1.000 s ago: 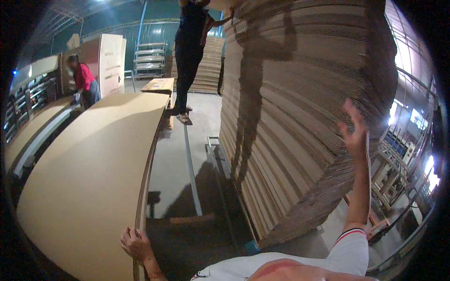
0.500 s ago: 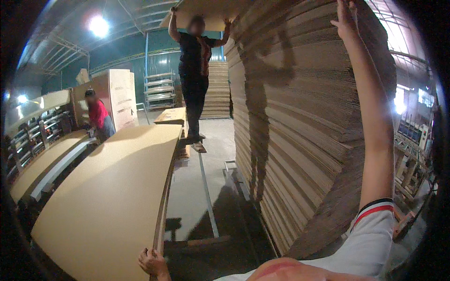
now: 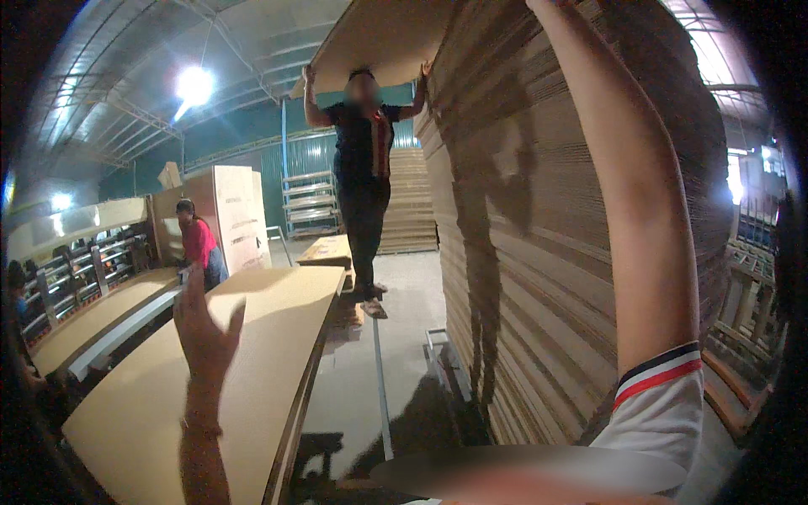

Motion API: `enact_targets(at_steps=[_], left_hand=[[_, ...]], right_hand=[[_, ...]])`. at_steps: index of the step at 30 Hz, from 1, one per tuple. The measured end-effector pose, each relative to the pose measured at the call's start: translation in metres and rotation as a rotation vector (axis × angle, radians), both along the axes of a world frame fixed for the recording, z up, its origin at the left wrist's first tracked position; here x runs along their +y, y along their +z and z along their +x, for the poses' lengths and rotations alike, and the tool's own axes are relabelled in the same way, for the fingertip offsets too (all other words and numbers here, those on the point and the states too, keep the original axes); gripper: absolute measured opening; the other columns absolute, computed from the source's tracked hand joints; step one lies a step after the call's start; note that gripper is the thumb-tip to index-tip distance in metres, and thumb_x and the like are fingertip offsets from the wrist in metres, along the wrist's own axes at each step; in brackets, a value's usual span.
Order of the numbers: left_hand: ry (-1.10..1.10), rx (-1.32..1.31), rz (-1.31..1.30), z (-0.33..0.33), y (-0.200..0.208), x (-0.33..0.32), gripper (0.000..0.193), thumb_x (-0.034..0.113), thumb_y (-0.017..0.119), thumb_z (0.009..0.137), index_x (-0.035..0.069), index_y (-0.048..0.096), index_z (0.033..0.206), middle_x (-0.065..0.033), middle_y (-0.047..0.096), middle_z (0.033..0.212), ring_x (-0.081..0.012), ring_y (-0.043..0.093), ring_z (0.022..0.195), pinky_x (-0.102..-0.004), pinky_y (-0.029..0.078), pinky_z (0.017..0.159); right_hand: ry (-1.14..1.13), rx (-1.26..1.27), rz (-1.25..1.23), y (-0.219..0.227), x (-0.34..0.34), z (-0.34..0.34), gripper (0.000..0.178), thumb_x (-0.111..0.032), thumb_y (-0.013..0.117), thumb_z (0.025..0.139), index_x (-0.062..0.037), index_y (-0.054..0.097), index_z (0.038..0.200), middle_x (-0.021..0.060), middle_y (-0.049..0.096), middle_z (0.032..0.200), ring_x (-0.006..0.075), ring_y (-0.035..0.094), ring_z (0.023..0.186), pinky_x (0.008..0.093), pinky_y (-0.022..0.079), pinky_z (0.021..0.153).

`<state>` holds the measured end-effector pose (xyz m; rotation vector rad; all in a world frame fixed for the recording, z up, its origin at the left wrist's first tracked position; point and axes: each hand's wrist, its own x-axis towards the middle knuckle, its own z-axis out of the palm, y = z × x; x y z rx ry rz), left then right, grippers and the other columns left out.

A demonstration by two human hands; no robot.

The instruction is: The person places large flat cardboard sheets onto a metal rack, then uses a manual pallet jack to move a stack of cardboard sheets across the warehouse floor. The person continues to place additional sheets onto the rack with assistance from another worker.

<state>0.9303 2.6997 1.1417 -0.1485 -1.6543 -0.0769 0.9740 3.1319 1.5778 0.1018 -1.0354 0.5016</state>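
Observation:
My left hand [image 3: 206, 328] is raised with fingers stretched up and thumb apart. It holds nothing and appears in front of a low stack of pale yellow-brown boards [image 3: 278, 337]. My right arm reaches up along a tall stack of brown boards [image 3: 547, 252]. Only a sliver of my right hand [image 3: 544, 3] shows at the upper edge, its fingers out of the picture. Above the far end of the tall stack, a large flat board [image 3: 387, 42] is held overhead by a co-worker [image 3: 364, 160], a hand at each side of it. Whether my right hand touches that board is hidden.
Another person [image 3: 199, 244] in red works at the far left, near a long machine with rollers [image 3: 93, 269]. A metal rail [image 3: 380, 370] runs along the floor between the two stacks. Metal racks [image 3: 310, 202] and more stacked boards [image 3: 408, 202] stand at the back.
My left hand has left the edge of the low stack and come up, fingers spread. My right hand has moved up and left, mostly out of the picture. The view has tilted upward.

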Motion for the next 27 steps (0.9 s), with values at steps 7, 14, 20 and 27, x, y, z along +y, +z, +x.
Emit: enact_targets(at_steps=[7,14,20,27], left_hand=[[-0.202,0.145,0.017,-0.028,0.226,0.098,0.091,0.053,0.064,0.068,-0.003,0.027,0.129,-0.0254,0.037,0.126,-0.0376,0.035,0.118,-0.0427,0.029,0.098],[-0.334,0.660,-0.196,-0.062,0.309,0.134,0.110,0.072,0.057,0.059,-0.007,0.025,0.127,-0.0284,0.037,0.124,-0.0402,0.035,0.118,-0.0454,0.029,0.098],[-0.203,0.713,-0.174,-0.089,0.366,0.143,0.112,0.069,0.062,0.056,-0.006,0.023,0.130,-0.0276,0.034,0.129,-0.0375,0.033,0.121,-0.0433,0.029,0.099],[-0.216,0.684,-0.125,-0.086,0.374,0.145,0.115,0.072,0.060,0.056,-0.005,0.019,0.132,-0.0272,0.032,0.130,-0.0379,0.030,0.122,-0.0435,0.026,0.101]], right_hand=[[-0.130,0.079,0.011,0.030,0.016,-0.006,0.096,-0.078,0.034,0.068,-0.0212,0.006,0.140,0.0093,-0.002,0.145,0.0378,0.000,0.131,0.0604,0.006,0.100],[-0.122,0.071,-0.041,0.030,0.013,-0.016,0.097,-0.077,0.036,0.068,-0.0186,0.005,0.139,0.0178,-0.002,0.143,0.0454,-0.003,0.128,0.0631,0.008,0.099],[-0.171,-0.006,0.031,0.014,0.008,0.002,0.098,-0.076,0.039,0.068,-0.0144,0.011,0.138,0.0187,0.006,0.143,0.0451,-0.002,0.129,0.0674,0.009,0.095],[-0.227,0.023,-0.015,0.010,0.004,0.001,0.093,-0.072,0.040,0.070,-0.0131,0.014,0.137,0.0179,0.011,0.142,0.0436,0.003,0.128,0.0647,0.012,0.096]])
